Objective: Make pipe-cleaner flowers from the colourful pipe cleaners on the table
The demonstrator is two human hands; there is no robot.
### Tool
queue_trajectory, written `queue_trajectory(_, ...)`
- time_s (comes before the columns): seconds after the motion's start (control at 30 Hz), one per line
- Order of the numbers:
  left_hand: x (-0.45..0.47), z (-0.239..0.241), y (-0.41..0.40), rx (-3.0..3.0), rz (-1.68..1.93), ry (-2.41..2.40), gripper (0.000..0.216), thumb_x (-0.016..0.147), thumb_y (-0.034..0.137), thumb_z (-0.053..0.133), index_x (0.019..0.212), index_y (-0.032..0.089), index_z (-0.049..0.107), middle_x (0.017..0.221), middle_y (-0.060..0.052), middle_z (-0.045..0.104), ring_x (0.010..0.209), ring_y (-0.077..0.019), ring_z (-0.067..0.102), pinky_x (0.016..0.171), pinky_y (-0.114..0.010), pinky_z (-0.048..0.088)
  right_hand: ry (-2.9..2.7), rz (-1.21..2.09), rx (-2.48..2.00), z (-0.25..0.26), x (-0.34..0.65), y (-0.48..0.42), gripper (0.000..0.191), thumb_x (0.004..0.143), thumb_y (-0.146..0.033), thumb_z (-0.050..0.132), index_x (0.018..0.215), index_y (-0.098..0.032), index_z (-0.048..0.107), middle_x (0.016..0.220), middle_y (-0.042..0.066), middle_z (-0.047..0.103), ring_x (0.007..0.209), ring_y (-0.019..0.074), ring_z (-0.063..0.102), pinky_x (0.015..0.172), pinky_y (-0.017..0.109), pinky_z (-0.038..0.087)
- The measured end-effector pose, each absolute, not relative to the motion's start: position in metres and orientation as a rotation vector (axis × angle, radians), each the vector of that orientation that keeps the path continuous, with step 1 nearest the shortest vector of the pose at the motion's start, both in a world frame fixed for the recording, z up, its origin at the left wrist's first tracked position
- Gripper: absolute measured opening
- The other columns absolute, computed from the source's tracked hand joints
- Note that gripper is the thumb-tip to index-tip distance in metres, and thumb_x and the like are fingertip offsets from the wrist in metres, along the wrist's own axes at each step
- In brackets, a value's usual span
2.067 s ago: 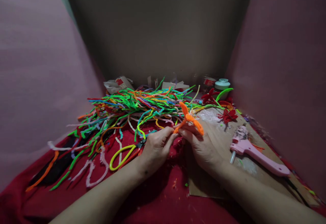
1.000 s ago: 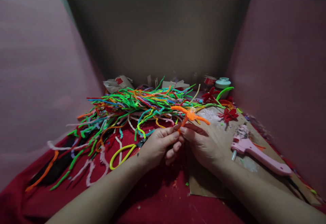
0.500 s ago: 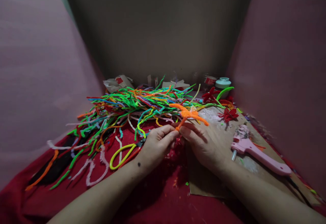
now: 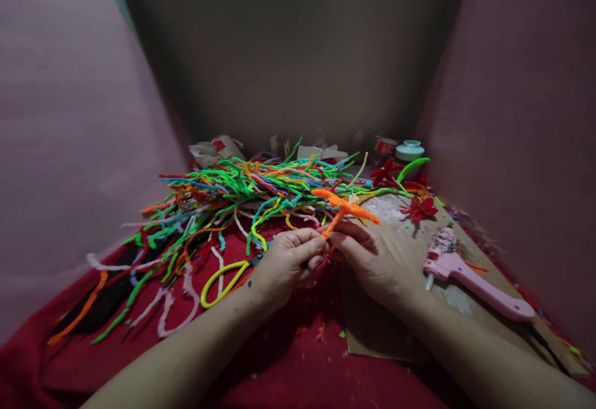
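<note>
An orange pipe-cleaner shape point(image 4: 344, 208) with several spread arms is held up between both hands over the red cloth. My left hand point(image 4: 288, 263) is curled, its fingertips pinching the lower orange stem. My right hand point(image 4: 372, 260) pinches the same stem from the right, thumb and fingers pressed together. Behind the hands lies a big heap of coloured pipe cleaners point(image 4: 242, 198). Yellow-handled scissors point(image 4: 226, 282) lie just left of my left hand.
A pink glue gun point(image 4: 470, 280) lies on a brown cardboard sheet point(image 4: 395, 334) at the right. Red pipe-cleaner flowers point(image 4: 416, 207) and a mint-lidded jar point(image 4: 408, 150) sit at the back right. Loose strands point(image 4: 116, 310) trail left on the red cloth point(image 4: 298, 372). Walls close in on three sides.
The orange shape's arms have turned and flattened from upright to sideways. My left fingers have curled tighter on the stem. Both hands have stayed in about the same place.
</note>
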State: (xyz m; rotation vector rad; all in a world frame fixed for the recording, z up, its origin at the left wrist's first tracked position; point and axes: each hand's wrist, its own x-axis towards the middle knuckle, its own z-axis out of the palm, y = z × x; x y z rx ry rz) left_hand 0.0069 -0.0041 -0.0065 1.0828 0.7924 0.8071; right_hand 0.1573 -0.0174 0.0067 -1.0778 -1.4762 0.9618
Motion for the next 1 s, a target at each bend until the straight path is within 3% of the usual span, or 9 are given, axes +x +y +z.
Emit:
queue_trajectory(0.2, 0.003, -0.008, -0.002, 0.925, 0.699, 0.669, 0.019, 0.083, 0.031, 0.055, 0.073, 0.015, 0.051, 0.049, 0.009, 0.037, 0.034, 0.0002, 0.015, 0.032, -0.012, 0.014, -1.465, 0.99, -0.963, -0.014, 0.159, -0.006, 0.013, 0.072, -0.023, 0.054, 0.066, -0.017, 0.064, 0.069, 0.001, 0.062, 0.07, 0.0154, 0.055, 0.073, 0.029, 0.043)
queue_trajectory(0.5, 0.001, -0.008, 0.0, 0.819, 0.668, 0.545, 0.014, 0.084, 0.024, 0.053, 0.076, 0.013, 0.054, 0.05, 0.008, 0.039, 0.032, 0.0006, 0.014, 0.029, -0.011, 0.019, -1.284, 1.332, -0.848, -0.019, 0.161, -0.003, 0.012, 0.064, -0.026, 0.067, 0.071, -0.016, 0.067, 0.069, 0.0, 0.062, 0.068, 0.0131, 0.053, 0.068, 0.028, 0.042)
queue_trajectory(0.83, 0.001, -0.01, 0.002, 0.753, 0.625, 0.55, 0.016, 0.085, 0.022, 0.05, 0.075, 0.012, 0.056, 0.05, 0.009, 0.034, 0.032, 0.0006, 0.011, 0.027, -0.01, 0.022, -1.022, 1.738, -0.589, -0.032, 0.159, 0.002, 0.009, 0.072, -0.024, 0.063, 0.072, -0.016, 0.066, 0.052, -0.003, 0.051, 0.045, 0.0057, 0.036, 0.041, 0.018, 0.028)
queue_trajectory(1.0, 0.002, -0.009, 0.004, 0.695, 0.604, 0.599, 0.013, 0.083, 0.02, 0.051, 0.074, 0.012, 0.054, 0.05, 0.009, 0.031, 0.032, 0.0008, 0.011, 0.026, -0.009, 0.019, -0.962, 1.827, -0.64, -0.036, 0.16, 0.005, 0.012, 0.073, -0.026, 0.062, 0.076, -0.015, 0.066, 0.054, -0.001, 0.055, 0.046, 0.0084, 0.043, 0.037, 0.019, 0.031)
